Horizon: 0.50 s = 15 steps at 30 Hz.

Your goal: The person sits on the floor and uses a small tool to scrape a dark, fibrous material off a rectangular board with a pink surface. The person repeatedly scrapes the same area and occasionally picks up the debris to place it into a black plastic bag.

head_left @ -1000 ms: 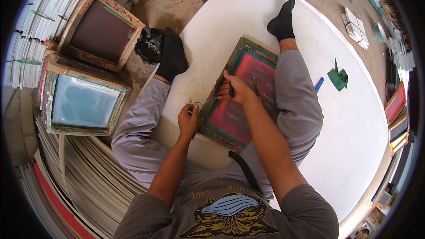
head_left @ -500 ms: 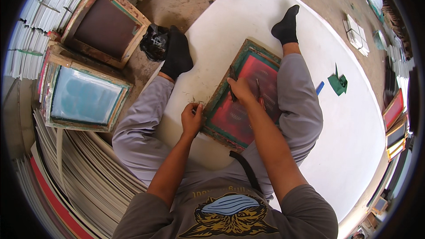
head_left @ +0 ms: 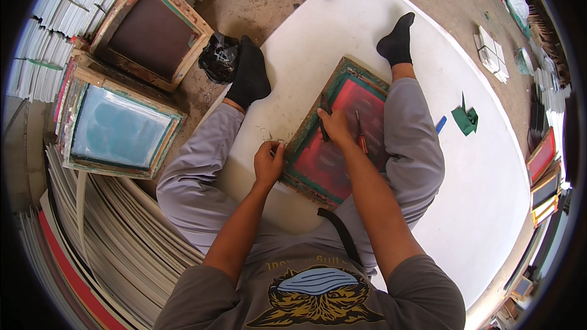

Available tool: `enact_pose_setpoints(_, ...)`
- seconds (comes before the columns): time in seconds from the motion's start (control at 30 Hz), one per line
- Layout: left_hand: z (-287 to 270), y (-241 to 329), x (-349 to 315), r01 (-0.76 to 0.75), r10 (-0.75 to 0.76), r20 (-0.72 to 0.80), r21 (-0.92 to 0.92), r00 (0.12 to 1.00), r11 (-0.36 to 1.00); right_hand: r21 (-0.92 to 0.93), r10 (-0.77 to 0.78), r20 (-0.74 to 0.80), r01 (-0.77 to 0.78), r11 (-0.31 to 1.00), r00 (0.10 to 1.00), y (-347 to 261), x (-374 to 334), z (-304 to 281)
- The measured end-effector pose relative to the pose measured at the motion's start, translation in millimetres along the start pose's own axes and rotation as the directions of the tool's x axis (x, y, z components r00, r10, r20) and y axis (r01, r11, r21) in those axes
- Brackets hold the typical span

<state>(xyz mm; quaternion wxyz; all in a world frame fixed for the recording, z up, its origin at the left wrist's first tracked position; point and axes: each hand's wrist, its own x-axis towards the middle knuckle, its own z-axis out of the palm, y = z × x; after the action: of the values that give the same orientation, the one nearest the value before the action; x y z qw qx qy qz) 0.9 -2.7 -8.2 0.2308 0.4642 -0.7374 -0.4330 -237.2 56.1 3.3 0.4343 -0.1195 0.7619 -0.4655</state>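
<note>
Fingers of our left hand (head_left: 268,162) are pinched nearly closed at the near-left edge of the wooden screen frame (head_left: 340,131), seemingly on a thin wisp of thread or staple wire there; what they grip is too fine to make out. Fingers of our right hand (head_left: 335,127) are curled around a slim dark tool (head_left: 322,127) and rest on the red mesh (head_left: 342,146) inside the frame.

We sit on a white sheet (head_left: 489,195) spread over the floor, and the frame lies tilted between our legs, its right side leaning against our right thigh. A small orange-handled tool (head_left: 362,142) lies on the mesh just beside our right hand.

We judge the frame stiff and fairly light, its worn green-painted rails rough enough not to slip. The rails are the place to hold it, best at two opposite sides. The mesh looks taut and thin, so we reckon it tears or dents easily under a fingertip or tool point and should carry no weight.
</note>
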Motion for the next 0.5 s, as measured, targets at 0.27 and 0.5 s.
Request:
enact_pose_setpoints(0.27,1.1,-1.2,-0.5,-0.005,0.005,-0.012,-0.01,1.0,1.0,0.018,-0.079,-0.025,0.08,0.997,0.997,3.7,-3.3,2.2)
enact_pose_setpoints(0.5,0.4,-0.9,-0.9,-0.011,0.011,-0.018,-0.007,1.0,1.0,-0.03,-0.127,-0.03,0.126,0.992,0.992,5.7,-4.6,0.9)
